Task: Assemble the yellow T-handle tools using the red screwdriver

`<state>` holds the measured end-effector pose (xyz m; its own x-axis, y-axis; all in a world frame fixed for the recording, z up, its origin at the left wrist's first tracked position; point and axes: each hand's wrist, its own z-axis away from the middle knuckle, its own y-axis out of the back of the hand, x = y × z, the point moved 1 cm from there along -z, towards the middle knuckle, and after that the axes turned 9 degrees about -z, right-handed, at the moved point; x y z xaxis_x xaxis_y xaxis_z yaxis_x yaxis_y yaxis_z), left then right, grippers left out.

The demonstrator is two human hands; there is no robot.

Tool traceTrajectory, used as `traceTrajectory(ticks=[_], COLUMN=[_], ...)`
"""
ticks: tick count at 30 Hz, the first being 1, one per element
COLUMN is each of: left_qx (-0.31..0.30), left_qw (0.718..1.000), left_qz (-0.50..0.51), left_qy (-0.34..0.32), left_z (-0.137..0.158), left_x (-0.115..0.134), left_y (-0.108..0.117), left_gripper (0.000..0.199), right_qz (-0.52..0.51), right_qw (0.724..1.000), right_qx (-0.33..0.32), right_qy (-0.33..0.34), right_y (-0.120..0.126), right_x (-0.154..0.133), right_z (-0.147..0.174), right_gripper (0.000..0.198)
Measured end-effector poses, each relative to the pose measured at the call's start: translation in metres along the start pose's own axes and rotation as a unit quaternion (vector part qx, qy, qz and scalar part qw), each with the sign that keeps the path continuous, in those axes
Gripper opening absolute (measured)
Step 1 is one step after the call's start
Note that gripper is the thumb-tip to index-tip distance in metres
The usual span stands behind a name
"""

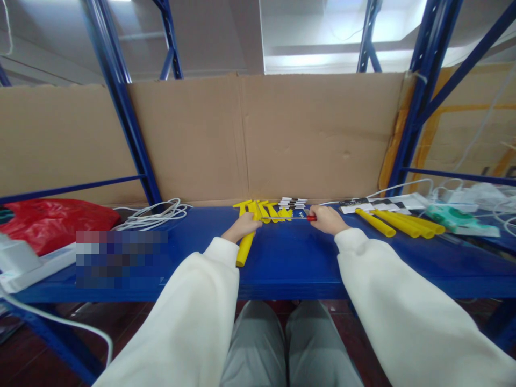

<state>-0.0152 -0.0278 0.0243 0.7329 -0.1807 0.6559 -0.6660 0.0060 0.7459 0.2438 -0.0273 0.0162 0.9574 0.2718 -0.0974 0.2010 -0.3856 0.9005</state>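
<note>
My left hand [241,227] is closed around a yellow plastic part with a tubular handle [244,253], whose lower end points toward me. In my right hand [328,219] is a screwdriver [311,218] with a red handle, gripped with the fingers wrapped round it. Its thin metal shaft runs level to the left and reaches the upper end of the yellow part. The exact contact is too small to make out. Just behind the hands lie several yellow pieces [273,210], some T-shaped. A stack of small black-and-white items [292,203] is beside them.
Several yellow tubes [387,223] lie on the blue table [294,263] at right, near a green-and-white packet [455,217]. At left are a red plastic bag [60,223], coiled white cable [159,215] and a power strip [40,269]. Cardboard [302,134] walls the back between blue posts.
</note>
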Motion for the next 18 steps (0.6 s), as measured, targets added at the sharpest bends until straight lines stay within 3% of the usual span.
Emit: traceTrajectory(ticks=[4,18], left_qx=[0.007,-0.009], left_qw=[1.0,0.997], left_qz=[-0.003,-0.08], left_qy=[0.004,-0.003], left_z=[0.0008,-0.0016], left_x=[0.0015,-0.0009], left_y=[0.0004,0.0], left_gripper=[0.018,0.014], right_qz=[-0.013,-0.028], right_qw=[0.999,0.996], right_qx=[-0.028,-0.08], right_qy=[-0.039,-0.001], right_y=[-0.001,-0.0012], right_x=[-0.0019,-0.0037], right_z=[0.0015,0.0015], right_gripper=[0.012,0.008])
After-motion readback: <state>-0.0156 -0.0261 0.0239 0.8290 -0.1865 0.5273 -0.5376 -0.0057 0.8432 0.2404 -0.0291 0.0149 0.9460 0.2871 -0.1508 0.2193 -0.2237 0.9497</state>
